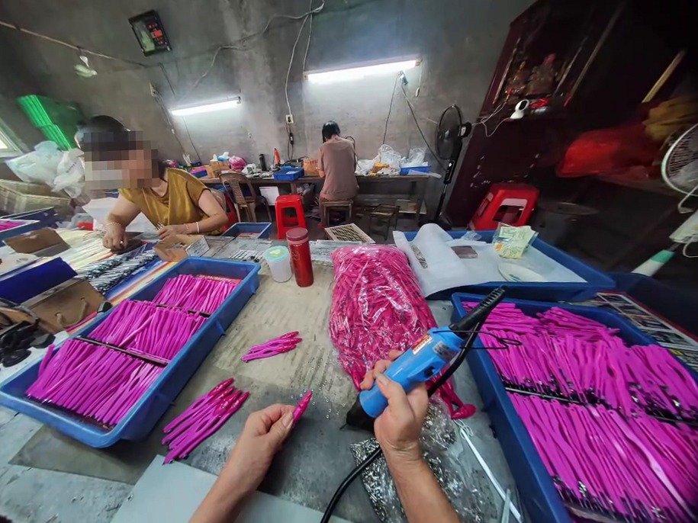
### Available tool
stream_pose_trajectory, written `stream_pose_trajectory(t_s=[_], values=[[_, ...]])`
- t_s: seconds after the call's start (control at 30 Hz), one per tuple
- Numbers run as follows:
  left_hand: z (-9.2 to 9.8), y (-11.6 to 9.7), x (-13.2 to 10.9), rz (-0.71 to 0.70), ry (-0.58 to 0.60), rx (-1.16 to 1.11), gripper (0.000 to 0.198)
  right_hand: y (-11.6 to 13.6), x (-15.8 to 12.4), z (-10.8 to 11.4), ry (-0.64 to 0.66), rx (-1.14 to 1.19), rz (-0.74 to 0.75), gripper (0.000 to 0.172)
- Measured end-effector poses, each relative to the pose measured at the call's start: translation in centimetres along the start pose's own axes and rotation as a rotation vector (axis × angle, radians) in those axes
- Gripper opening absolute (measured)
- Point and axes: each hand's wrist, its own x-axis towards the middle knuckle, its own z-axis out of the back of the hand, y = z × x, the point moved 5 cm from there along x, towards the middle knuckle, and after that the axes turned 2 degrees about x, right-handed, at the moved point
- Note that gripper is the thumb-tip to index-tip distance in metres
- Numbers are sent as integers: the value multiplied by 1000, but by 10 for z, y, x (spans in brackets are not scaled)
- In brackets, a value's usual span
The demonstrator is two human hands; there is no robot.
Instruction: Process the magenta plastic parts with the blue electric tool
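Note:
My left hand (267,432) pinches a slim magenta plastic piece (302,406) with a pointed end, most of it hidden by the fingers. My right hand (401,412) is wrapped round a blue corded electric screwdriver (413,370). Its black nose points down and left, a little right of the piece, apart from it. Left of my left hand lies a pile of magenta pieces (205,417); a smaller bunch (272,346) lies farther back. Tiny metal parts are scattered on the table between my hands. A plastic bag of small metal parts (371,482) sits below my right wrist.
Blue trays of magenta pieces stand left (131,425) and right (491,409). A clear bag of magenta parts (379,306), a red canister (300,257) and a white tub (278,264) stand ahead. A co-worker (169,195) sits across at left; another person (338,166) sits farther back.

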Motion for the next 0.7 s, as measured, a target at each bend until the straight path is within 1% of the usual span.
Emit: stream_pose_trajectory(t_s=[0.1, 0.13, 0.2, 0.27, 0.33, 0.43, 0.57, 0.7], values=[[2, 3, 0, -300, -203, 304, 45, 0, 0, -1, 22, 0, 2, 36], [1, 5, -2, -392, -254, 402, 42, 0, -1, -1, 31, -2, 5, 36], [-4, 10, -6, -519, -308, 592, 37, 2, -4, -4, 48, -12, 16, 36], [-10, 14, -9, -580, -327, 760, 31, 5, -7, -7, 63, -23, 31, 37], [-16, 16, -10, -596, -324, 885, 23, 7, -10, -13, 83, -23, 30, 38], [-21, 16, -10, -579, -307, 980, 16, 7, -12, -26, 133, -20, 17, 37], [-23, 14, -9, -525, -301, 981, 14, 0, -15, -46, 213, -40, 19, 33], [-24, 12, -8, -468, -263, 945, 15, -12, -18, -63, 284, -68, 1, 38]])
